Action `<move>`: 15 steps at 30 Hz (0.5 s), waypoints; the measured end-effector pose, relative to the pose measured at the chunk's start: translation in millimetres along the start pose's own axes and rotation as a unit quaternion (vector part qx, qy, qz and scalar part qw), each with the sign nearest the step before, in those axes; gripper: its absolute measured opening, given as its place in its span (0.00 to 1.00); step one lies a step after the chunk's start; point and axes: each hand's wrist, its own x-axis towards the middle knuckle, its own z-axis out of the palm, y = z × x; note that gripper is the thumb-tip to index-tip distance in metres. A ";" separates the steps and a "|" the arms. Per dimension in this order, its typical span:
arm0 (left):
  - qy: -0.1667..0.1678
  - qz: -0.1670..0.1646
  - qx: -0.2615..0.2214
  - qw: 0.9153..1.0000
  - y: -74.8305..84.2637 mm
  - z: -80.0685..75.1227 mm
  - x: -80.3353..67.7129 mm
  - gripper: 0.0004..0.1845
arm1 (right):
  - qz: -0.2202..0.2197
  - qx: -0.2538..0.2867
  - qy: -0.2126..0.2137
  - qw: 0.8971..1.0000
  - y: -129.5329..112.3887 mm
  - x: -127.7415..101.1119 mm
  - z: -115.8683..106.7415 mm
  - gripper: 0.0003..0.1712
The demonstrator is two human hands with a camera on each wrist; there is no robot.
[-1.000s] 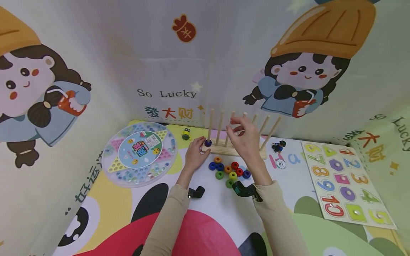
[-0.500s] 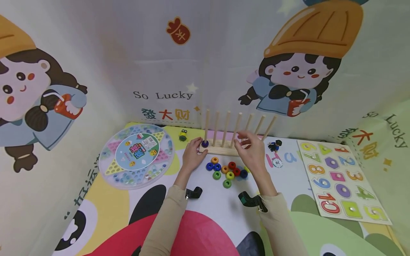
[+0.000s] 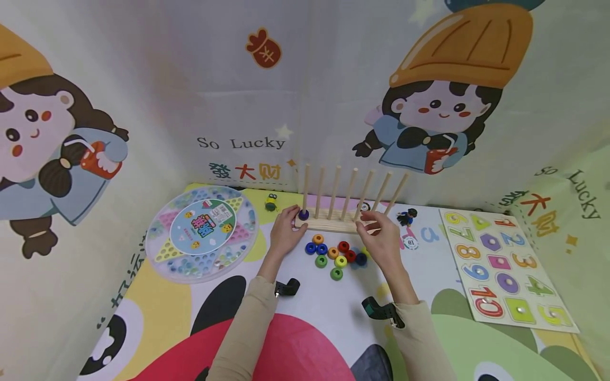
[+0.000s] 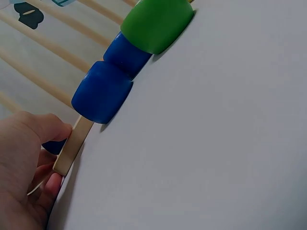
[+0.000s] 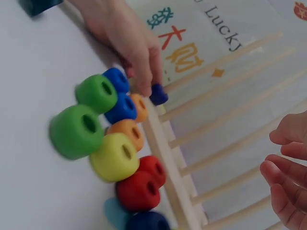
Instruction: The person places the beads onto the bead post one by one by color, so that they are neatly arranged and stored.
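A wooden peg rack [image 3: 329,225] with a row of upright pegs stands at the back of the table. One dark blue bead [image 3: 303,215] sits at the foot of its leftmost peg. My left hand [image 3: 284,233] grips the rack's left end; in the left wrist view the thumb lies against the base board [image 4: 72,148], the other fingers partly hidden behind it. My right hand [image 3: 383,239] is by the rack's right part, fingers loosely bent. In the right wrist view its fingertips [image 5: 273,170] are apart with nothing between them. Loose beads [image 3: 340,261] in green, blue, orange, yellow and red lie before the rack.
A round marble game board [image 3: 157,248] lies at the left, with a small yellow-green figure [image 3: 270,202] behind. Right of the rack are a dark figurine [image 3: 407,217] and a round white chip [image 3: 410,242]. A number puzzle board [image 3: 481,296] lies far right.
My right hand has come down from in front of the peg tops and moved right, to the rack's right part. My left hand stays at the left end. The head view has shifted slightly.
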 end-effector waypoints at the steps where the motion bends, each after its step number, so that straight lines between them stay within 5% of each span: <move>1: 0.000 0.000 0.000 1.000 0.1 -0.1 0.0 0.31 | -0.002 0.002 0.000 1.000 2.3 -1.5 -0.2 0.16; 15: -0.002 -0.002 0.005 1.000 0.3 -0.2 -0.7 0.31 | 0.023 0.005 -0.033 0.999 32.5 -30.9 0.1 0.17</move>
